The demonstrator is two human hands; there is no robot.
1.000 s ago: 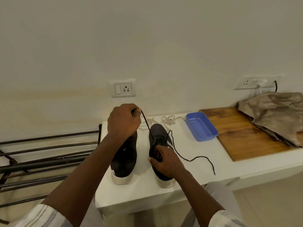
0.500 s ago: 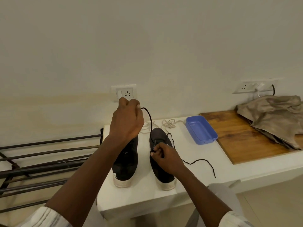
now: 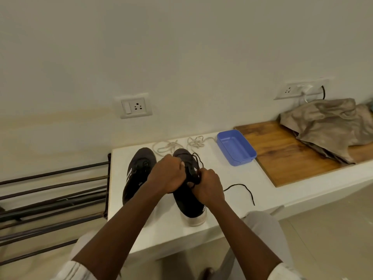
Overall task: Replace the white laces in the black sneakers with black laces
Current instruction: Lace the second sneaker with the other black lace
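- The left hand and the right hand meet knuckle to knuckle over the lacing of the right-side sneaker.
- Both hands are closed narrow, with fingers curled and pinching the black lace where it enters the shoe. The exact fingertip grip is hidden behind the knuckles.
- A small loop of the lace rises between the hands towards 12 o'clock. Its free end trails off past the right hand at 3 o'clock and lies curved on the counter.
- The right-side sneaker stands flat on the counter with its toe at 12 o'clock and its white heel at 6 o'clock.
- The left-side sneaker stands just beside it at 9 o'clock, parallel to it. Its lacing looks dark, and the left forearm covers its heel.
- The white laces lie loose in two tangles on the counter at 12 o'clock, just beyond the toes.
- A blue tray sits at 2 o'clock, against the edge of a wooden board.
- A crumpled beige cloth lies on the far end of the board.
- A wall socket is at 11 o'clock on the wall.
- The dark bars of a shoe rack run off at 9 o'clock.
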